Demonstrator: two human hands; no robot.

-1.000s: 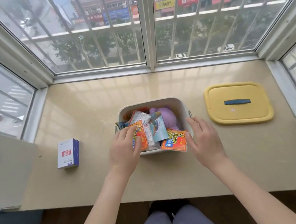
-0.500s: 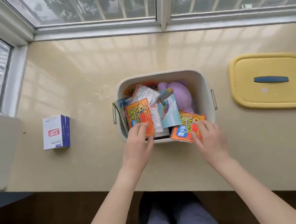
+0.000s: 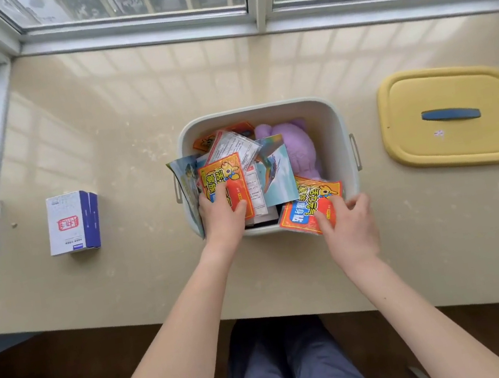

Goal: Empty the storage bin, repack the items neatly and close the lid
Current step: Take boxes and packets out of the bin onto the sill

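A pale storage bin [image 3: 335, 129] stands open on the beige sill, stuffed with packets, cards and a purple plush toy [image 3: 295, 145]. My left hand [image 3: 221, 214] grips an orange packet [image 3: 223, 176] at the bin's near left, thumb on its front. My right hand [image 3: 350, 226] pinches a second orange packet [image 3: 305, 207] that hangs over the bin's near rim. A bird picture card [image 3: 278, 172] lies between the two packets. The yellow lid [image 3: 450, 116] with a blue handle lies flat to the right of the bin.
A white and blue box [image 3: 72, 221] lies on the sill to the left of the bin. Window frames close off the back and left side. The sill's front edge runs just above my knees.
The view has tilted further down and closer to the bin. My right hand moved in from beside the bin and took the near right orange packet; my left hand closed on the left one.
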